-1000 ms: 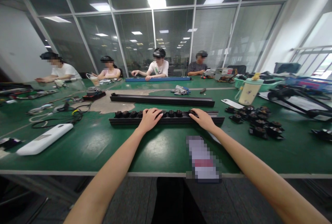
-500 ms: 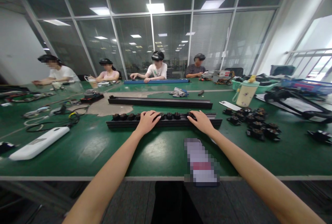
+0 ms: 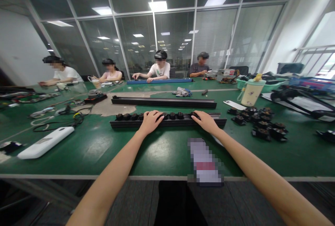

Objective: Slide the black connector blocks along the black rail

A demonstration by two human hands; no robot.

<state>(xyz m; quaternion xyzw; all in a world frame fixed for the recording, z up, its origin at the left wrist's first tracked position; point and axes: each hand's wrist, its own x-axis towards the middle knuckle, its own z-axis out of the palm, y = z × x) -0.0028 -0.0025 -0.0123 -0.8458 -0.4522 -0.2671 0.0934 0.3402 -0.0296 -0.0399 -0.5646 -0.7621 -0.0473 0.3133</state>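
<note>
In the head view a long black channel-shaped rail (image 3: pixel 125 124) lies across the table in front of me. A row of small black round-topped parts (image 3: pixel 172 115) sits along it. My left hand (image 3: pixel 151 121) rests over the rail left of its middle, fingers curled down around it and hiding some of the parts. Farther right, my right hand (image 3: pixel 206 120) is closed on one black part (image 3: pixel 195 113) at the rail, its fingertips partly hidden. Beyond lies a second black rail (image 3: pixel 163 103), parallel to the first.
Several loose black parts (image 3: pixel 259 119) are clustered at right near a white phone (image 3: pixel 234 105) and a cream cup (image 3: pixel 252 92). A blurred-out phone (image 3: pixel 205 163) lies near the front edge. At left are a white case (image 3: pixel 47 143) and cables (image 3: pixel 65 117). Several people sit opposite.
The camera view has shifted slightly, moving the scene a little to the right. Both hands stay at about the same places on the rail.
</note>
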